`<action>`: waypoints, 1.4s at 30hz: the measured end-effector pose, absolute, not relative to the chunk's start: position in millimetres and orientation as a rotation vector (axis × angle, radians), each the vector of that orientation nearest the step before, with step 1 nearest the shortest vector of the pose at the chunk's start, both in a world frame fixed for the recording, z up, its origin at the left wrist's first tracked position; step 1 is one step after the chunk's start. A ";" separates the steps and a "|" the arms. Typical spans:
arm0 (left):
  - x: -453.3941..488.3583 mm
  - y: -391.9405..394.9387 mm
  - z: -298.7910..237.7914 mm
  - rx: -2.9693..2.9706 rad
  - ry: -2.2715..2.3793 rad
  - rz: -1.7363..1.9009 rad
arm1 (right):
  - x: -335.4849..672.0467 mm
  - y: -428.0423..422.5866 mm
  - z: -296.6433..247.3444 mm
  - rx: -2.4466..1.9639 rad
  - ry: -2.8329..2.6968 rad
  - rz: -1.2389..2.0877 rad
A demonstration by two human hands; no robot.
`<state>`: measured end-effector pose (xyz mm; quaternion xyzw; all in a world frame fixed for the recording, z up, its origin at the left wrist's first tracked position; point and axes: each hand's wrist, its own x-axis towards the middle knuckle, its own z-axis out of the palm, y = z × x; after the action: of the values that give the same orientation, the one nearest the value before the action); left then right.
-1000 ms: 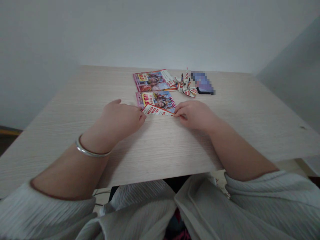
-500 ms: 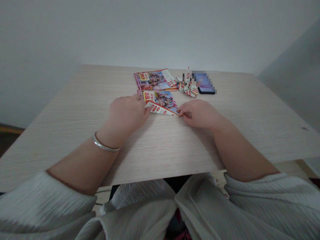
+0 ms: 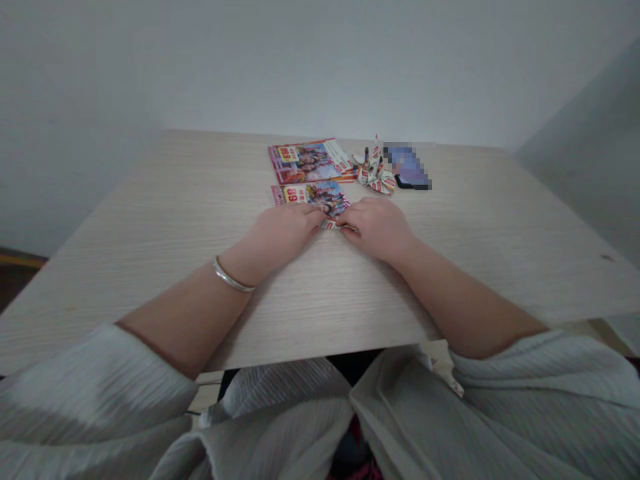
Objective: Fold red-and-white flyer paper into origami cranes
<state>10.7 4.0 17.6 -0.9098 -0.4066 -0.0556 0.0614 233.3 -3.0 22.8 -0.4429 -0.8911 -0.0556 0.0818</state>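
A colourful printed leaflet [image 3: 313,195] lies on the wooden table [image 3: 150,220] in front of me, its near edge folded up. My left hand [image 3: 280,233], with a silver bangle on the wrist, lies over the leaflet's near left part, fingers pressed down on the fold. My right hand [image 3: 377,227] pinches the fold's right end. The two hands almost touch over the paper, which is mostly hidden beneath them.
A second printed leaflet [image 3: 307,161] lies flat farther back. Beside it stands a folded paper figure [image 3: 374,175], and right of that lies a dark phone [image 3: 410,170]. Bare wall rises behind the table; my grey sleeves fill the foreground.
My left hand has slid right along the folded edge toward my right hand. The fold, clearly visible before, is now mostly covered by both hands.
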 end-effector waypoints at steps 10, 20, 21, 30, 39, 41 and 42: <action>17.9 -5.2 27.7 -2.593 -1.376 -0.093 | 228.2 -4.3 19.2 -1.390 -2.467 -0.165; 24.9 -13.9 30.9 -2.650 -1.362 -0.375 | 218.9 -12.3 22.8 -1.370 -2.340 -0.041; 24.9 -14.3 31.7 -2.656 -1.361 -0.375 | 219.1 -12.8 23.6 -1.376 -2.335 -0.026; 21.8 -14.2 40.6 -2.672 -1.439 -0.357 | 233.7 -9.8 29.8 -1.442 -2.309 -0.033; 14.6 -11.1 39.3 -2.619 -1.499 -0.287 | 259.9 -4.3 32.3 -1.521 -2.142 -0.038; 12.3 -8.2 36.8 -2.613 -1.489 -0.316 | 265.1 -1.8 29.7 -1.475 -2.072 0.015; 11.5 -6.9 35.5 -2.618 -1.477 -0.337 | 266.1 -0.8 28.0 -1.410 -2.082 0.053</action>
<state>11.5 -6.9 35.5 -0.8640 -0.4875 -0.1112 0.0586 266.1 -0.8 28.0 -0.5332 -0.7877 0.0200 0.3081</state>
